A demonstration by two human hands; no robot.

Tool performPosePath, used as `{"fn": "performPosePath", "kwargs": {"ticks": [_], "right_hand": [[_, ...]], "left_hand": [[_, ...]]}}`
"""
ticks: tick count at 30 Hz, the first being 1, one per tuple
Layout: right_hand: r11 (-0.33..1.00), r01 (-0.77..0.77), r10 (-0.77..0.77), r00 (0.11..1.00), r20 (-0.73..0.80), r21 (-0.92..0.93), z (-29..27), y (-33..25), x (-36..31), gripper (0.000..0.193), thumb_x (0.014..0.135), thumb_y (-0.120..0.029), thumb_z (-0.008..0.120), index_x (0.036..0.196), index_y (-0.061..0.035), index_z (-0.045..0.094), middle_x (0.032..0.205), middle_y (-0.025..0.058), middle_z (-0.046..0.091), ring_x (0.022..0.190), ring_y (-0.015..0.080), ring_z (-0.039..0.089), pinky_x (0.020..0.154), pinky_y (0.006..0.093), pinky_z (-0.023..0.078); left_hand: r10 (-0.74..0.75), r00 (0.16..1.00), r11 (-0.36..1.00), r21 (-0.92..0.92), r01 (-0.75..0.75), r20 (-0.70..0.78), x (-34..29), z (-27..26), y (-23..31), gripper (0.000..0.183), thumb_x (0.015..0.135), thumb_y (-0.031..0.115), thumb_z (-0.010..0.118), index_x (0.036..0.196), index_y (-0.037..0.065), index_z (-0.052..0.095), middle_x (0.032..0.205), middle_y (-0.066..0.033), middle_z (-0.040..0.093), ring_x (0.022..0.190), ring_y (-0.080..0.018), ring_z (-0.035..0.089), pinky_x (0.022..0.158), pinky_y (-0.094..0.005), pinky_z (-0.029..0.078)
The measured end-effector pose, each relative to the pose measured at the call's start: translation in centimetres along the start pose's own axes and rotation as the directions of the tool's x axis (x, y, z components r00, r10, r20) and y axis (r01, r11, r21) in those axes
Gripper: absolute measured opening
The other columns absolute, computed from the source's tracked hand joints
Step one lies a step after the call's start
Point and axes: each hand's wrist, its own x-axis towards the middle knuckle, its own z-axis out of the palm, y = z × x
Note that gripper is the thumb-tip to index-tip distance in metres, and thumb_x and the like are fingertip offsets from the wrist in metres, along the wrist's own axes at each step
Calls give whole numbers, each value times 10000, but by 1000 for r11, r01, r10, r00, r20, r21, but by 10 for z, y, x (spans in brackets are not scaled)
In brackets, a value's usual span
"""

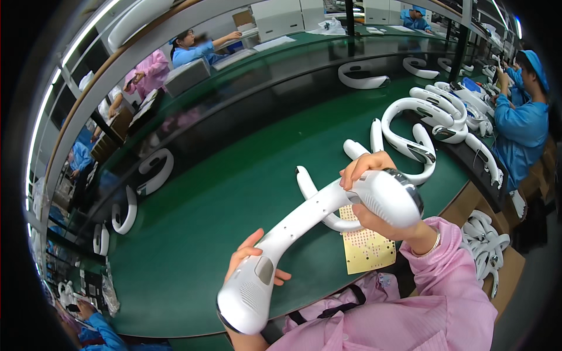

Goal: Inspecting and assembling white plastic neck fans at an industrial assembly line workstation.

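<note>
A white, curved neck fan point(304, 215) with slotted vents and a dark band at its ends is raised above the green table. My left hand point(241, 257) is closed around its lower-left end, with fingertips showing on both sides. At the upper-right end, my right hand point(370, 166) grips it, fingers over the top and the rest partly hidden behind the housing. Behind it, another white curved neck fan point(305, 182) lies on the table, partly covered from view. A yellow printed sheet point(370, 255) lies under my right forearm near the table's front edge.
Several neck fans point(401, 105) are heaped at the right of the green table point(193, 251). More point(363, 82) stand along the dark belt at the back. A carton point(508, 275) of white parts is beside my right arm. Co-workers in blue point(521, 123) sit nearby.
</note>
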Motion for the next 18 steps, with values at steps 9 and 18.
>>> {"fn": "performPosePath", "kwargs": {"ticks": [9, 18], "right_hand": [[957, -258, 261, 965, -11, 131, 5, -15, -3, 596, 735, -257, 770, 1162, -23, 426, 949, 31, 527, 829, 98, 500, 747, 237, 413], [498, -741, 729, 639, 246, 450, 16, -6, 19, 451, 933, -502, 409, 1095, -81, 402, 842, 13, 476, 706, 57, 470, 621, 212, 435]], "left_hand": [[308, 951, 903, 320, -286, -19, 7, -8, 3, 694, 572, 359, 791, 1081, -1, 486, 1033, -157, 522, 690, -225, 617, 574, -294, 505], [119, 914, 990, 111, -82, -388, 40, 3, 7, 603, 910, 601, 320, 1055, 42, 496, 735, -48, 527, 596, -103, 510, 506, -225, 389]]}}
